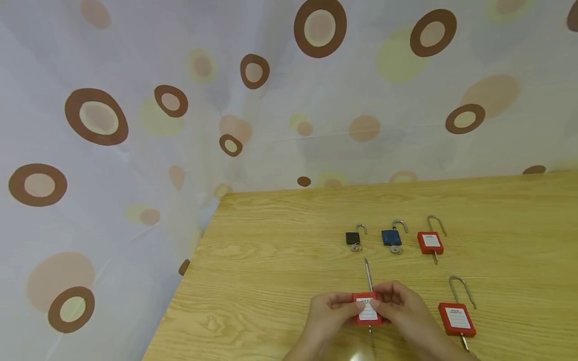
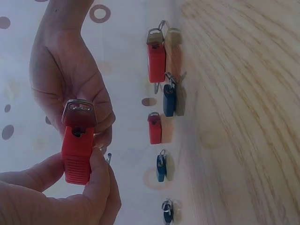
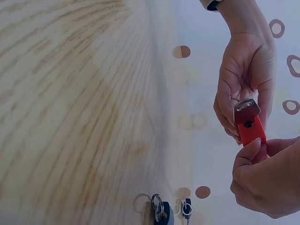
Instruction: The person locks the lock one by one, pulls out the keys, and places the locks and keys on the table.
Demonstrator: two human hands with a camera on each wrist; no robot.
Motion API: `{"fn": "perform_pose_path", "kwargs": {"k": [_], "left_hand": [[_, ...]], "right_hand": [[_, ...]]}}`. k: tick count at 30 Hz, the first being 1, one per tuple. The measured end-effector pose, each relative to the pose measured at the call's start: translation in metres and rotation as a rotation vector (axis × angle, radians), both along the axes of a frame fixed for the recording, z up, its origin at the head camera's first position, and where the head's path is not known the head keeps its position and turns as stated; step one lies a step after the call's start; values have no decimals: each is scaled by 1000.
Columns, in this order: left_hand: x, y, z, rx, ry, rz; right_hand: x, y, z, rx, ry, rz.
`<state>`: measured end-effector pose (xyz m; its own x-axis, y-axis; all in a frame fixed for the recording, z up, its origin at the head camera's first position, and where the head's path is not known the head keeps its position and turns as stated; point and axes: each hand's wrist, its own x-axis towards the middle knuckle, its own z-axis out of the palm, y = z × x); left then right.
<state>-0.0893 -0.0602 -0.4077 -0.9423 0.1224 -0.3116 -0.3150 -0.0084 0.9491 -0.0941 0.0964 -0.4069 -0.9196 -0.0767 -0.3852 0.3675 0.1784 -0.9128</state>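
Both hands hold a red padlock (image 1: 373, 321) with a white label, its long shackle (image 1: 369, 276) pointing away and a key sticking out below. My left hand (image 1: 326, 317) grips it from the left and my right hand (image 1: 403, 313) from the right, both thumbs lying on the label. From the left wrist view, the ribbed red body (image 2: 77, 161) shows end-on between fingers, with the key head (image 2: 79, 112) at its keyhole. The right wrist view also shows the key (image 3: 246, 110) at the end of the padlock, fingers around the body.
On the wooden table (image 1: 271, 235) lie a black padlock (image 1: 352, 238), a blue padlock (image 1: 391, 237) and two red padlocks, one farther back (image 1: 430, 242) and one nearer (image 1: 457, 319), shackles open. The left wrist view shows another blue padlock (image 2: 169, 101). Dotted sheeting (image 1: 271, 110) hangs behind.
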Motion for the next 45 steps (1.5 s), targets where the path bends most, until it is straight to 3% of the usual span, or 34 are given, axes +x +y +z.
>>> {"fn": "perform_pose_path", "kwargs": {"k": [20,25,30,32,35,39,45], "left_hand": [[4,2,-2,41,-68,-66],[6,4,1,52,-65,-48],[9,5,4,27,-57,-56],[9,5,4,5,-62,-67],[10,6,4,-33,-65,-81],[11,8,3,-80,-58,-113],[12,11,4,-107,-59,-126]], "right_hand": [[6,8,-1,31,6,64],[4,14,0,45,60,102],[-6,26,13,162,266,77],[-13,30,20,274,360,69],[-22,31,27,439,431,122],[-28,24,28,525,404,191],[-31,17,23,496,396,186]]}}
